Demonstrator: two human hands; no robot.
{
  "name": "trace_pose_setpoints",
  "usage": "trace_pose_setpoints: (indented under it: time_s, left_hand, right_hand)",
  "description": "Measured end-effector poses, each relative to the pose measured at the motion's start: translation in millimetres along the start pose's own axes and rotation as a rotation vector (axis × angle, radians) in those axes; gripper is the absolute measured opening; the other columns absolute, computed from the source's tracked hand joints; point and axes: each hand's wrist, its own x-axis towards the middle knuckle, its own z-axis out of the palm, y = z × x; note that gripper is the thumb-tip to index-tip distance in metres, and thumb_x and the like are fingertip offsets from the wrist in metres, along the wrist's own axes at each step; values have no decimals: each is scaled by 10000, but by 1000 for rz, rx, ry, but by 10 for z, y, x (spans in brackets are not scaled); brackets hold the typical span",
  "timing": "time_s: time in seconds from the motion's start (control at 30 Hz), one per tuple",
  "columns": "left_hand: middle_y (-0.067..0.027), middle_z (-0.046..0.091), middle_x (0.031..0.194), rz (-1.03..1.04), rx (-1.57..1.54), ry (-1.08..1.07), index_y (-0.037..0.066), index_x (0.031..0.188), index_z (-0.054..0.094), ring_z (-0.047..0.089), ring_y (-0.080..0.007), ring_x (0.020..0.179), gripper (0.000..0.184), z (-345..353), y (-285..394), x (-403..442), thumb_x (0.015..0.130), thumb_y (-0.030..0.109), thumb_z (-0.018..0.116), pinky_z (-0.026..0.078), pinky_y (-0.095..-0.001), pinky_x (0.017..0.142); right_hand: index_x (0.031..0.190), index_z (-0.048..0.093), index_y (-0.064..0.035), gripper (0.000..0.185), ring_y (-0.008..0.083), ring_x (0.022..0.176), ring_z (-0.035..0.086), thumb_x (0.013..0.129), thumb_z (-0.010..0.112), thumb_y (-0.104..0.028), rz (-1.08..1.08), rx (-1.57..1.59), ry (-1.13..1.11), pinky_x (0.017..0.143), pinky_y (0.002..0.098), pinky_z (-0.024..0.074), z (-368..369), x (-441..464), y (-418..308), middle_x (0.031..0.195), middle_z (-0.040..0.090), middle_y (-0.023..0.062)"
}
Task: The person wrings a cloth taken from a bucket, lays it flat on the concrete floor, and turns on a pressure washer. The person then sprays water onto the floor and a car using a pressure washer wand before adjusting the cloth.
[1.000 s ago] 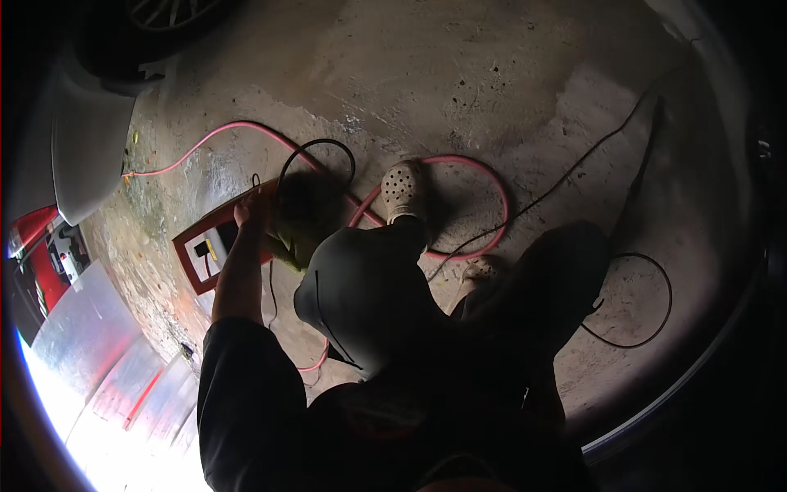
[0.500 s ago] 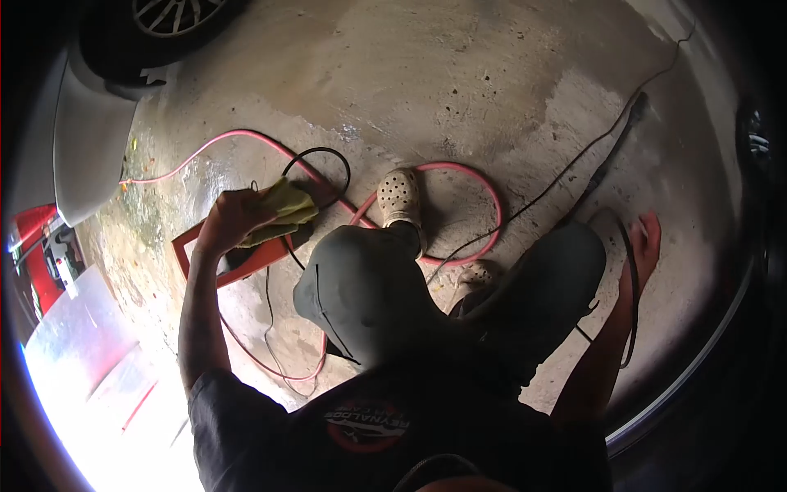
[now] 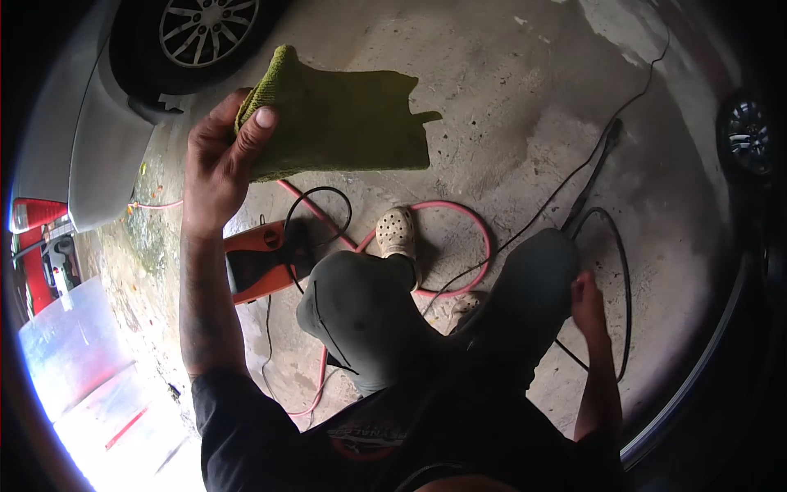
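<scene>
My left hand (image 3: 225, 160) is raised at the upper left, with thumb and fingers closed on the edge of a green cloth (image 3: 344, 119). The cloth spreads out to the right, above the floor. My right hand (image 3: 588, 303) is beside my right knee, its fingers curled in and nothing visible in them. A black hose (image 3: 626, 279) loops on the floor just right of that hand, apart from it. Below the cloth, next to my left forearm, lies an orange-and-black machine (image 3: 261, 279), partly hidden by the forearm.
A pink hose (image 3: 489, 238) loops around my clog (image 3: 396, 230). A black wand (image 3: 602, 160) and a thin cable (image 3: 566, 176) lie across the concrete floor. A silver car's wheel (image 3: 209, 33) is at upper left; another wheel (image 3: 748, 138) is at right.
My left hand has lifted the green cloth up and forward from above the orange machine, and it now hangs spread out. My right hand has moved left from the black hose to my knee.
</scene>
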Motion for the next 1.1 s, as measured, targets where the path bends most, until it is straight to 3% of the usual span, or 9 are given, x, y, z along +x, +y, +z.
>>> trace_pose_setpoints:
  time_s: [0.07, 0.17, 0.27, 0.33, 0.43, 0.5, 0.73, 0.83, 1.1]
  left_hand:
    - [20, 609, 895, 106, -35, -56, 18, 1059, 613, 496, -49, 834, 257, 84, 137, 85, 939, 239, 562, 384, -209, 791]
    - [13, 615, 842, 145, -124, -159, 2, 952, 629, 534, -53, 790, 205, 192, 360, 159, 885, 196, 642, 430, -209, 727]
    - [-10, 609, 825, 195, -203, -302, -10, 908, 627, 543, -69, 763, 146, 226, 511, 195, 850, 117, 669, 425, -209, 716]
    - [-22, 613, 839, 187, -226, -344, -10, 910, 617, 553, -80, 779, 153, 147, 501, 194, 835, 106, 681, 428, -216, 731]
    - [-41, 619, 891, 155, -419, -292, -13, 962, 588, 569, -104, 831, 205, 67, 287, 226, 815, 86, 691, 435, -238, 773]
    - [-55, 621, 934, 118, -612, -200, -18, 1010, 564, 577, -124, 870, 262, 56, 53, 245, 801, 69, 695, 437, -255, 808]
    - [-91, 631, 1031, -138, -757, -74, -20, 1103, 552, 586, -174, 954, 331, 185, -828, 75, 821, 93, 683, 429, -310, 901]
    - [-91, 631, 1053, -153, -809, 24, -15, 1109, 573, 582, -173, 986, 264, 173, -1187, 132, 878, 104, 618, 416, -327, 940]
    - [-68, 614, 999, -168, -651, -5, 21, 1065, 575, 567, -146, 954, 187, 194, -2019, 1606, 946, 153, 517, 414, -321, 890]
  right_hand:
    - [924, 548, -51, 174, 255, 763, 631, 843, 643, -172, -168, 130, -356, 656, 355, 482, -313, -436, -771, 837, 622, 164]
    - [1080, 563, -48, 373, 193, 734, 556, 749, 727, -98, -734, 599, -229, 672, 312, 479, -387, -345, -1819, 905, 573, 80]
    - [1378, 326, -63, 851, 346, 1192, 432, 658, 779, -105, -1133, 644, 64, 976, 385, 417, -393, 414, -2766, 1355, 341, 162]
    - [1282, 442, -50, 714, 249, 1073, 507, 676, 791, -190, -1245, 584, -32, 915, 361, 412, -332, 765, -3127, 1239, 479, 121]
    - [1126, 555, -30, 514, 173, 978, 553, 716, 773, -250, -1115, 413, -742, 869, 321, 420, -277, 1077, -3283, 1054, 611, 100]
    - [969, 593, -28, 355, 147, 871, 560, 756, 733, -276, -974, 541, -818, 811, 307, 435, -227, 1030, -3021, 880, 643, 69]
    - [874, 564, 10, 359, 180, 653, 524, 785, 699, -310, -1035, -74, -445, 622, 354, 427, -79, 1224, -2013, 721, 550, 144]
    - [891, 550, 8, 336, 134, 654, 496, 830, 673, -298, -551, -7, -611, 609, 322, 418, -348, 1323, -2006, 689, 521, 96]
    - [953, 568, -27, 172, 79, 780, 539, 888, 616, -179, -596, 472, -140, 724, 247, 454, -616, 2567, -2298, 822, 603, 7]
